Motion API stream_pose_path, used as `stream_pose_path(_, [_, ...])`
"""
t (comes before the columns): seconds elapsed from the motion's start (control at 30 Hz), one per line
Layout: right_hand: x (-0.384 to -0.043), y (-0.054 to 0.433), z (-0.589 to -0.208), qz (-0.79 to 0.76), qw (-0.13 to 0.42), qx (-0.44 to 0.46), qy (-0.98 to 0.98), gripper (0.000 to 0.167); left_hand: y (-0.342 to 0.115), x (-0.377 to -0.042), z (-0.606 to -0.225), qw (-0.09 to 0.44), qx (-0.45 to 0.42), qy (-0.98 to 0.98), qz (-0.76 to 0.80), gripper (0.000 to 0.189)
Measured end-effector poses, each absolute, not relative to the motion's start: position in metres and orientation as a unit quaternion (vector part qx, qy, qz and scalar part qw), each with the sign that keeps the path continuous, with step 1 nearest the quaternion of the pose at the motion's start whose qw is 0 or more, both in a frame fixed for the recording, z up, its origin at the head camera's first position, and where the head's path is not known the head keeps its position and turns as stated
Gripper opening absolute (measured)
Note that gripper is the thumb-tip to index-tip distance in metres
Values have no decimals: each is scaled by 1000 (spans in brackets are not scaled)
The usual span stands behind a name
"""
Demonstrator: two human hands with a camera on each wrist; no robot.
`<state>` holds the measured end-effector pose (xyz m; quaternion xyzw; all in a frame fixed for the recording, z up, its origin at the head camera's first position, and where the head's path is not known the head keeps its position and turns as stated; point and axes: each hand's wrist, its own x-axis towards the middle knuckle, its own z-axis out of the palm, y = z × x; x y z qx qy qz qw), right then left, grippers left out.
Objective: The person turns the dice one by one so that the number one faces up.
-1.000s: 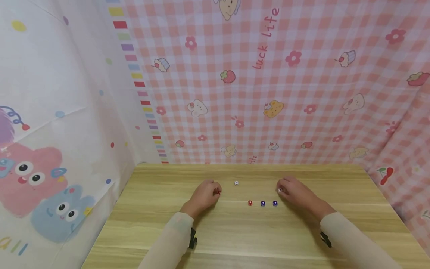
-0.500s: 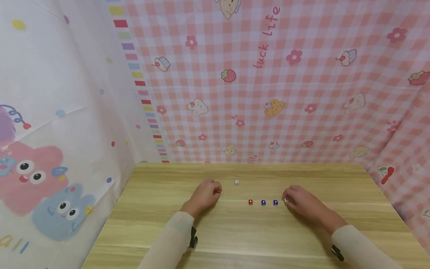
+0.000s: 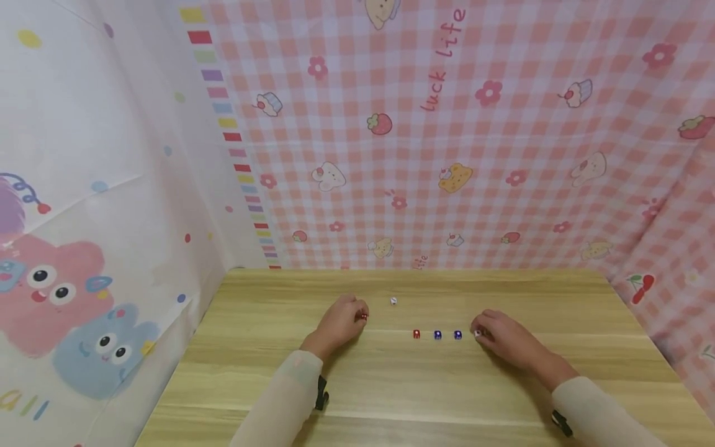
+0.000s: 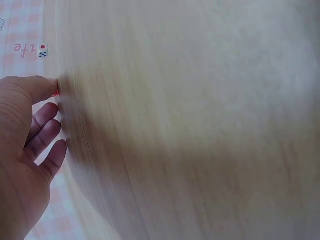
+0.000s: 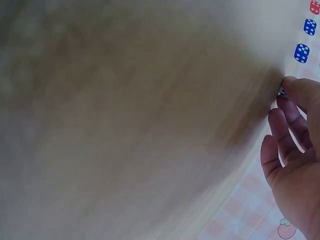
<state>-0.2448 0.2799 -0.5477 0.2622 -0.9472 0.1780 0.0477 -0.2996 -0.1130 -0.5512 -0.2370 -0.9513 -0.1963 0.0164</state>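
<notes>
My right hand point(image 3: 505, 338) pinches a white die point(image 3: 477, 334) between thumb and fingers, just right of a row of dice on the table. That row has a red die point(image 3: 416, 334), a blue die point(image 3: 438, 335) and another blue die point(image 3: 458, 334), spaced apart. To the left, my left hand point(image 3: 341, 323) pinches a red die point(image 3: 364, 316), mostly covered by the fingers; only a sliver of red shows in the left wrist view. A second white die point(image 3: 393, 301) lies farther back between the hands, one red pip visible on it in the left wrist view.
The wooden table point(image 3: 391, 397) runs back to a pink checked cloth point(image 3: 357, 149) hung behind it. On the left hangs a white cloth point(image 3: 128, 248) with cartoon figures. Dark straps point(image 3: 322, 394) sit at both wrists.
My right hand has brought the white die nearer and slightly right, to the end of the row. The left hand keeps its place with the red die.
</notes>
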Motion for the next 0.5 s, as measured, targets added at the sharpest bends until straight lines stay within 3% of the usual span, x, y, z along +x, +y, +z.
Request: stream_pose_path(0.5, [-241,278,-550,170,80,256,-948,14,-115,-300,-554,11,-239,-951,-197,6])
